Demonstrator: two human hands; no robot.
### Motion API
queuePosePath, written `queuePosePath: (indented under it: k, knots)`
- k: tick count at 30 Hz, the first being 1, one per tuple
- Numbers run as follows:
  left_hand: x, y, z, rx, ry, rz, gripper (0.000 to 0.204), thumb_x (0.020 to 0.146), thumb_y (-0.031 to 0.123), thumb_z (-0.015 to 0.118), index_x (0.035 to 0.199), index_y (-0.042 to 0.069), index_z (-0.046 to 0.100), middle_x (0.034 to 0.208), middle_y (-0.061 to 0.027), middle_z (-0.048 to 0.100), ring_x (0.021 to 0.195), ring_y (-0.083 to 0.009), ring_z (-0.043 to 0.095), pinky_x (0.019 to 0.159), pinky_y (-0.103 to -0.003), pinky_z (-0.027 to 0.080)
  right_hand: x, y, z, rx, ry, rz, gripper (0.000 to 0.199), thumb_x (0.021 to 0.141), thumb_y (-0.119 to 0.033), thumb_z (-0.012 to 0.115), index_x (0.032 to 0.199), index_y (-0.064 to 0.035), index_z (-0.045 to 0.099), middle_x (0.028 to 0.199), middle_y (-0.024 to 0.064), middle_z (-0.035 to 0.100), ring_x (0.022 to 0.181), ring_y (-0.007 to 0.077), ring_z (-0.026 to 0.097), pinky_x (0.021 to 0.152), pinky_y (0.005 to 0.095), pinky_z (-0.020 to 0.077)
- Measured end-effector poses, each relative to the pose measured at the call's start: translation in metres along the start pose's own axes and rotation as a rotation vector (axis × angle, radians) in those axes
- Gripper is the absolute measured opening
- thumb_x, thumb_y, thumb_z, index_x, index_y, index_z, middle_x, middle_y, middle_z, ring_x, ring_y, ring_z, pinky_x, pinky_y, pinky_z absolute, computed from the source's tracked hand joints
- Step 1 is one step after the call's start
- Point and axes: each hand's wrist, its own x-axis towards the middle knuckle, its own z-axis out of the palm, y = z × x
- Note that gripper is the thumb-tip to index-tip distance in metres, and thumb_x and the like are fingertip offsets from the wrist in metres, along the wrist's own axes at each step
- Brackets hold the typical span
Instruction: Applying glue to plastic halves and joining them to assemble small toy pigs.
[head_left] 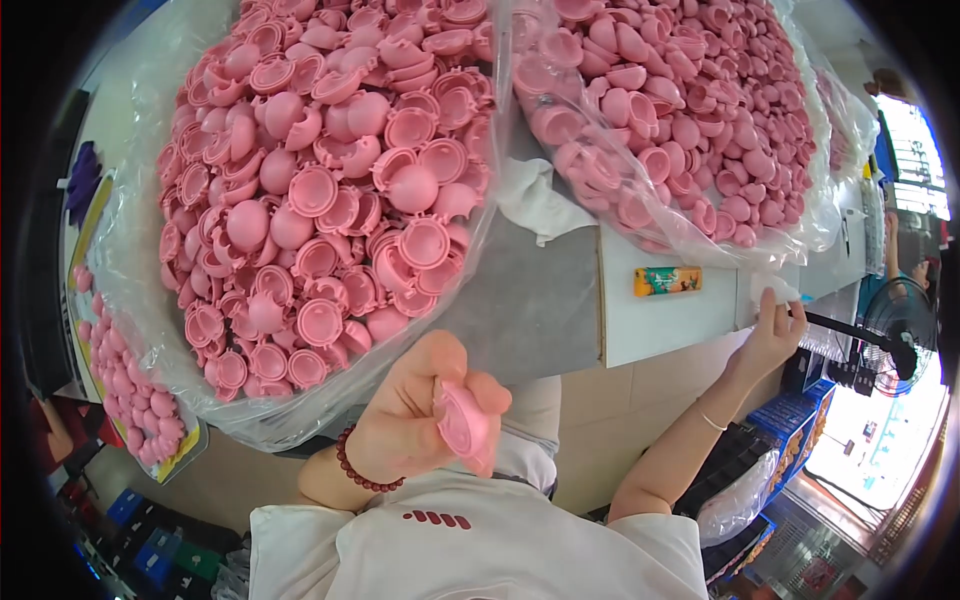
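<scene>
My left hand (405,405), a red bead bracelet on its wrist, is closed round a pink plastic half-shell (462,422) in front of my chest. Out to the right, at the table's edge, the fingers of my right hand (770,335) pinch a small white crumpled piece (768,290), which could be cloth or tissue. A large clear bag (155,290) heaped with loose pink half-shells (320,210) lies beyond my left hand. To its right is a second clear bag (640,215) of similar pink shells (690,110).
A white cloth (540,200) lies between the bags. Near the table's front edge is a small orange and green packet (668,281). A fan (890,335) stands at the right. More pink pieces (140,400) lie on a surface at the far left, and blue boxes (800,430) stand below right.
</scene>
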Motion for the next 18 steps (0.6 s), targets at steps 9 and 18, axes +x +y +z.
queuePosePath:
  k: [9,18]
  knots:
    - [-0.005,-0.001,0.0,0.013,0.136,-0.043,0.044,0.08,0.005,0.055,0.118,0.01,0.035,0.121,-0.0185,0.044,0.085,-0.0224,0.058,0.07,-0.029,0.048,-0.019,-0.077,0.048,-0.291,-0.062,-0.638,0.026,0.071,-0.005,0.065,0.093,0.0001,0.053,0.081,0.0059,0.056,0.071,0.0139,0.052,0.068,0.0264,0.0433]
    - [-0.006,0.006,0.019,0.443,0.367,0.001,0.041,0.07,0.005,0.066,0.102,0.006,0.04,0.106,-0.0188,0.053,0.072,-0.023,0.06,0.058,-0.028,0.05,-0.033,-0.104,0.068,-0.306,-0.63,-0.51,0.028,0.066,0.0,0.064,0.094,-0.0033,0.06,0.081,0.0069,0.058,0.066,0.0102,0.053,0.06,0.0231,0.0417]
